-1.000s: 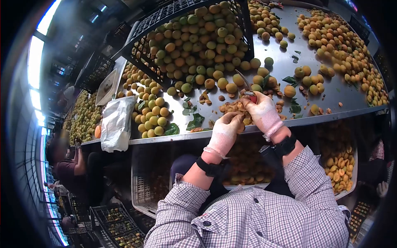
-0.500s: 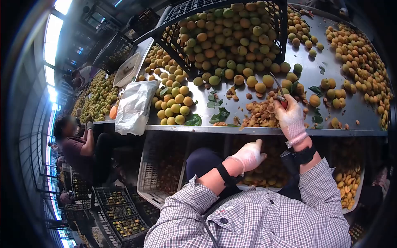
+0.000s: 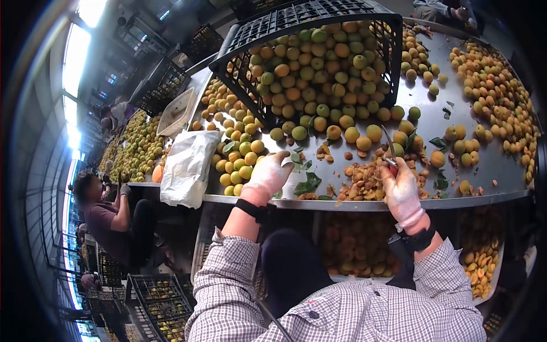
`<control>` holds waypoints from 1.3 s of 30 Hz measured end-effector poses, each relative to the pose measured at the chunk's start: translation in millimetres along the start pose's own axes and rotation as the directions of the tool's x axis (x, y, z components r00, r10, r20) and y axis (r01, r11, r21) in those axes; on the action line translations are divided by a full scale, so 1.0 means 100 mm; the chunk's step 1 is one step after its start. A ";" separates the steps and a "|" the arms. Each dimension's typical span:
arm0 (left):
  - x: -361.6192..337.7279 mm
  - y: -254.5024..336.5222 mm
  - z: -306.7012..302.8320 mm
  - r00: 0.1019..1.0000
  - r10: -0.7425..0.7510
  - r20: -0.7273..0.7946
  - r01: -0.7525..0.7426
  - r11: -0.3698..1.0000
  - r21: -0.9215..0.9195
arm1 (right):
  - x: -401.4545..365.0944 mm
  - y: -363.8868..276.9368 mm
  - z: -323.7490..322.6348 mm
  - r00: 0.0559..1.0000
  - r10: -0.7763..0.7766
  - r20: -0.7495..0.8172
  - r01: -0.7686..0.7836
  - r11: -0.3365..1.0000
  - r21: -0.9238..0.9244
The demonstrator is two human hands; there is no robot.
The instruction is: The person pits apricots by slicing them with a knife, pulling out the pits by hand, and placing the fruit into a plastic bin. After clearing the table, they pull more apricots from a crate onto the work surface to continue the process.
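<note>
One red-handled knife with a curved metal blade [image 3: 392, 163] is clasped in the white-gloved right hand [image 3: 403, 191], blade pointing to the far side. Just left of that hand lies a heap of brownish-orange fruit scraps [image 3: 362, 181]. The white-gloved left hand [image 3: 269, 175] is at the near edge of a cluster of round yellow-green fruit [image 3: 242, 151]; whether it grips one cannot be told. Farther left lies a crumpled white plastic bag [image 3: 189, 168]. On the far side, a black plastic lattice crate [image 3: 307, 24] spills more fruit onto the grey metal table [image 3: 329, 166].
</note>
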State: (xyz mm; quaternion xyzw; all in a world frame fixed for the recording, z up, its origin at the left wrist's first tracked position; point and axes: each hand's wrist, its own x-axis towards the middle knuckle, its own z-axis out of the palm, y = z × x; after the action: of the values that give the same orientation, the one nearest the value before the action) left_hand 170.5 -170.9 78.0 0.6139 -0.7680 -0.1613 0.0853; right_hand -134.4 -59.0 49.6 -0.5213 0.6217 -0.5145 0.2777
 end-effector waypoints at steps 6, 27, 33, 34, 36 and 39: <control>0.44 -0.38 -0.03 0.993 -0.099 0.060 0.072 0.933 0.354 | 0.03 -0.06 0.05 0.999 -0.021 0.046 0.018 0.998 0.061; 1.13 -1.64 -0.46 0.802 -0.530 -0.275 0.537 0.842 -0.053 | 0.05 -0.17 0.12 0.984 0.094 0.154 -0.107 0.991 0.078; 1.43 -1.69 -0.40 0.760 -0.448 -0.470 0.485 0.873 -0.049 | 0.11 -0.25 0.12 0.973 0.143 0.180 -0.158 0.985 0.073; 1.48 -1.68 -0.38 0.796 -0.415 -0.440 0.438 0.897 -0.052 | 0.13 -0.23 0.12 0.974 0.146 0.172 -0.159 0.985 0.064; 1.58 -1.53 -0.38 0.864 -0.339 -0.373 0.403 0.909 0.106 | 0.16 -0.17 0.14 0.990 -0.033 0.137 0.032 0.999 0.007; 1.53 -0.90 -0.42 0.910 -0.387 -0.148 0.410 0.895 0.175 | 0.20 -0.16 0.12 0.989 0.001 0.146 -0.006 0.999 0.036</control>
State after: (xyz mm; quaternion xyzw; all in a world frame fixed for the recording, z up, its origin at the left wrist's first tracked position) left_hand 231.1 -342.4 75.2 0.7716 -0.6324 -0.0625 0.0294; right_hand -124.3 -80.2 64.6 -0.5512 0.5911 -0.4857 0.3330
